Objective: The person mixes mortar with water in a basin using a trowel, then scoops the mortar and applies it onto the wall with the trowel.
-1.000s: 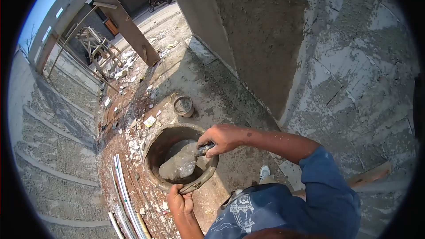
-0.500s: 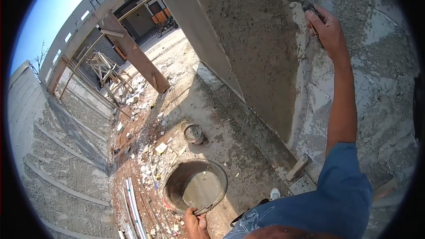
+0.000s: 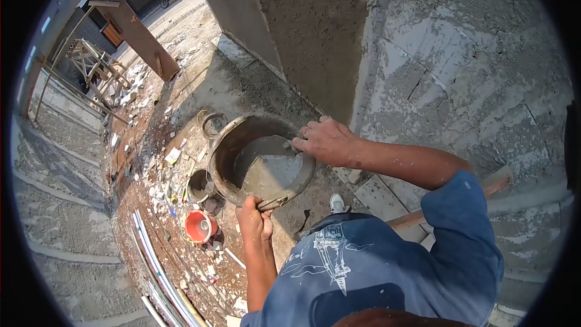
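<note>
A large round tub [image 3: 225, 139] with wet grey mortar [image 3: 266, 166] inside is in front of my body. My left hand [image 3: 254, 221] is closed round its near rim. Over the tub's right rim, my right hand [image 3: 330, 141] is closed on a trowel handle [image 3: 292, 146], which shows only in part; the blade is down in the mortar and mostly hidden.
Beyond the tub stands a small bucket [image 3: 213, 125]. To the left are a dark bucket [image 3: 201, 185] and a red bucket [image 3: 200, 226]. Long pipes [image 3: 158, 266] lie at lower left among rubble. A partly plastered wall [image 3: 423, 79] rises on the right, with a wooden plank [image 3: 484, 186] near my right elbow.
My right hand has come down from the wall to the tub with the trowel. The view has shifted, and the red and dark buckets now show left of the tub.
</note>
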The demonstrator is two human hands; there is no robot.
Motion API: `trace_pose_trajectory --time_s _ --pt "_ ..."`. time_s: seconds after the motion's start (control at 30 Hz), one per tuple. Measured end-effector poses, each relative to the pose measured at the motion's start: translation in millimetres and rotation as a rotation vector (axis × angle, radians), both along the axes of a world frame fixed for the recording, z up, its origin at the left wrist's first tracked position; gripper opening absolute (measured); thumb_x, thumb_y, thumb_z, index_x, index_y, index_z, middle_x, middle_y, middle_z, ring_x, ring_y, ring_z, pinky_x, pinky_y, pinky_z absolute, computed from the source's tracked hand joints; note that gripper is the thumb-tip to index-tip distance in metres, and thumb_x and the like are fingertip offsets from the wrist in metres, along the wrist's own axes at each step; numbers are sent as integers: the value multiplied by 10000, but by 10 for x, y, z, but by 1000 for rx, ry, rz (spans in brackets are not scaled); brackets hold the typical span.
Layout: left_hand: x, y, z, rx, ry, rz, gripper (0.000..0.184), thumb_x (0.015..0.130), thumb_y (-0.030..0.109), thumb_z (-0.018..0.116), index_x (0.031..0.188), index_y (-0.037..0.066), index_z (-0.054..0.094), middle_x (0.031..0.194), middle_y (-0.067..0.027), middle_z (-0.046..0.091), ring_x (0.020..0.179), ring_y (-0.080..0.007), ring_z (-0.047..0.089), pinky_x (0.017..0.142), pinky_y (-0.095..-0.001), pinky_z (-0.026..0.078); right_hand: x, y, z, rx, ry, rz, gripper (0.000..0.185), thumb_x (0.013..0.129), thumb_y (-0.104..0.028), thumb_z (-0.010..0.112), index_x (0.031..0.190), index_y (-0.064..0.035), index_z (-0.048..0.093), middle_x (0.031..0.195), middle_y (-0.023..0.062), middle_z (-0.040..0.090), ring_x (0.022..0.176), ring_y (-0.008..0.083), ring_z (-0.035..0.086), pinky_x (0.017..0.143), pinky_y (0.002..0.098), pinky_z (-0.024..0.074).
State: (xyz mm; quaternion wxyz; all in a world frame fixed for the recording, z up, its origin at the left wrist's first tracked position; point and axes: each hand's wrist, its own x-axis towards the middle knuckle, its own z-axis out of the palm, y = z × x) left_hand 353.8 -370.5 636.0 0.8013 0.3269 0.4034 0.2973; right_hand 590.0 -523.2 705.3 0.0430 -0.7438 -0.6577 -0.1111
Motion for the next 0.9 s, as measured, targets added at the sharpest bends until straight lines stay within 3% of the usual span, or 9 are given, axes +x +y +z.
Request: trace_pose_trajectory --time_s 0.1,0.27,0.37,0.53,0.57,0.7,0.73,0.83,0.9 --pt "-48 -144 197 29 1 23 63 835 8 584 830 -51 603 785 -129 638 596 -242 655 473 -322 552 -349 147 98 -370 298 -137 352 836 -217 700 1181 -150 704 916 131 695 977 313 684 812 457 524" --pt "-326 -131 284 92 -19 -3 24 849 -14 581 868 -27 587 764 -99 622 589 -217 643 458 -301 520 -581 313 70 -208 507 -41 406 839 -281 727 1217 -136 706 1014 155 731 998 353 688 846 486 527" --pt "-560 -21 336 55 -33 22 80 832 -34 580 910 -50 578 799 -107 623 633 -212 664 540 -355 601 -569 446 -47 -106 637 48 351 846 -252 703 1168 -115 718 1019 174 729 976 371 689 847 479 529" --pt "-686 228 433 -54 -50 184 205 822 -50 540 1027 -59 539 940 -142 635 716 -282 696 618 -429 653 -473 778 209 -135 737 125 429 844 -301 712 1242 -140 694 1074 178 723 1021 382 678 901 475 516" --pt "-619 227 547 -91 -48 241 180 819 -50 538 999 -48 535 900 -132 623 719 -280 690 587 -428 641 -379 863 293 -104 763 194 449 845 -320 718 1247 -123 689 1077 186 721 1031 377 679 908 474 514" --pt "-704 540 213 -117 -49 322 120 797 -23 547 916 -24 533 869 -144 612 738 -325 676 619 -474 626 284 1323 752 -61 884 447 448 882 -318 729 1219 -27 677 1096 218 710 1015 354 691 860 438 516" --pt "-651 569 174 -113 -39 338 116 810 4 544 923 -17 531 869 -140 612 719 -317 660 599 -452 602 547 1488 800 61 804 559 396 924 -335 708 1127 4 695 982 170 732 886 280 702 764 389 522" --pt "-447 658 166 -95 -2 427 134 839 66 532 948 -10 521 887 -142 615 691 -306 631 564 -407 555 1451 1736 1413 -151 1120 479 361 958 -368 681 1016 -13 707 838 76 700 730 166 650 662 319 501" --pt "-305 636 144 -95 27 507 165 844 82 521 972 -21 511 924 -161 618 709 -315 635 569 -406 555 2188 1759 1761 -38 1236 457 366 950 -397 686 970 -34 718 743 34 648 623 101 607 583 282 481"
